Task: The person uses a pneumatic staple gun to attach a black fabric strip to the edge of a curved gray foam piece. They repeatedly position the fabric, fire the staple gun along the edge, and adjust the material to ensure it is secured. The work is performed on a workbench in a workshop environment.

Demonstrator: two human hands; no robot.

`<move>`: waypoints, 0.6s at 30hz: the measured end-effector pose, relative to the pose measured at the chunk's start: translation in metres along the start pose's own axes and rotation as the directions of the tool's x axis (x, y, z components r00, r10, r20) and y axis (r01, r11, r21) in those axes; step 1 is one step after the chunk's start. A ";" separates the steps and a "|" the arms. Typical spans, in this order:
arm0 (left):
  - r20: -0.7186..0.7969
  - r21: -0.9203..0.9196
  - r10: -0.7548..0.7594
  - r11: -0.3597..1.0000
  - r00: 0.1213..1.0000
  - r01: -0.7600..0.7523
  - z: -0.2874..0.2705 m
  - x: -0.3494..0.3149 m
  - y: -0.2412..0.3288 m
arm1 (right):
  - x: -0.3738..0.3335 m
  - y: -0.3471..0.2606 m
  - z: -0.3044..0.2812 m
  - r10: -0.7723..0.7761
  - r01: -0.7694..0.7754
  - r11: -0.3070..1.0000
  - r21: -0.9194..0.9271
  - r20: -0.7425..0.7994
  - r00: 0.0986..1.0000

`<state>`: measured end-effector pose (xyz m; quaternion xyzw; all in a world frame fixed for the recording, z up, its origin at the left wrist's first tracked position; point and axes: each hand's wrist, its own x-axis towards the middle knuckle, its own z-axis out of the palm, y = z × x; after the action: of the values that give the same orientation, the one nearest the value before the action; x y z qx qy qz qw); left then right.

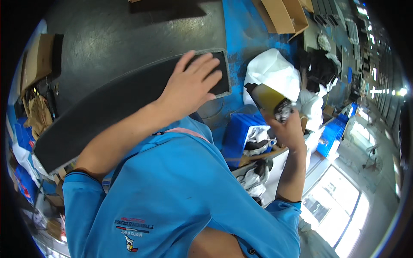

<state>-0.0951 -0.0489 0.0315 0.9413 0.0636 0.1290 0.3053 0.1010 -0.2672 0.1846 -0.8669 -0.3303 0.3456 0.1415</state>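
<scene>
My left hand lies with its fingers spread over the right end of a long black, slightly curved panel along the near edge of the dark work table. It grips nothing. Out to the right of the table, my right hand is closed around a yellowish-green and black object, wider at one end, with a dark, pointed far tip. A dark and silvery part shows next to my fingers. Blur keeps its exact kind from showing.
A grey table top stretches ahead. Beyond my right hand stands a white bag, with a blue bin of crumpled material nearer. Cardboard boxes stand at the far left and upper right.
</scene>
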 end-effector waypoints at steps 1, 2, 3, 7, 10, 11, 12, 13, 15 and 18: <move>-0.103 0.049 -0.136 0.989 0.985 0.142 0.007 0.002 0.011 | 0.013 -0.004 -0.005 -0.142 0.143 0.989 -0.041 0.007 0.990; -0.205 0.086 -0.259 0.956 0.944 0.281 0.013 0.004 0.018 | 0.025 -0.010 -0.007 -0.280 0.281 0.957 -0.072 0.017 0.960; -0.261 0.053 -0.342 0.929 0.903 0.367 0.022 0.009 0.019 | 0.038 -0.008 -0.012 -0.366 0.370 0.927 -0.056 0.067 0.928; -0.296 0.137 -0.471 0.840 0.831 0.525 0.032 0.025 0.036 | 0.097 -0.014 -0.019 -0.560 0.586 0.810 -0.031 0.255 0.788; -0.316 0.136 -0.474 0.834 0.822 0.534 0.032 0.025 0.036 | 0.117 -0.027 -0.018 -0.557 0.612 0.788 -0.073 0.340 0.758; -0.321 0.131 -0.473 0.836 0.821 0.533 0.033 0.024 0.035 | 0.121 -0.026 -0.019 -0.563 0.615 0.787 -0.048 0.352 0.748; -0.324 0.126 -0.469 0.839 0.822 0.529 0.034 0.023 0.035 | 0.124 -0.027 -0.019 -0.567 0.615 0.788 -0.023 0.363 0.740; -0.332 0.125 -0.469 0.838 0.818 0.531 0.035 0.023 0.035 | 0.124 -0.030 -0.022 -0.548 0.610 0.791 -0.051 0.387 0.742; -0.344 0.126 -0.465 0.838 0.816 0.531 0.036 0.023 0.036 | 0.128 -0.032 -0.025 -0.536 0.618 0.783 -0.075 0.425 0.730; -0.343 0.096 -0.469 0.844 0.814 0.527 0.037 0.023 0.036 | 0.128 -0.036 -0.028 -0.524 0.614 0.786 -0.076 0.446 0.725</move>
<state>-0.0616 -0.0943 0.0288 0.8840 0.3671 0.1820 0.2252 0.1732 -0.1552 0.1574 -0.6423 -0.6390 0.4168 0.0741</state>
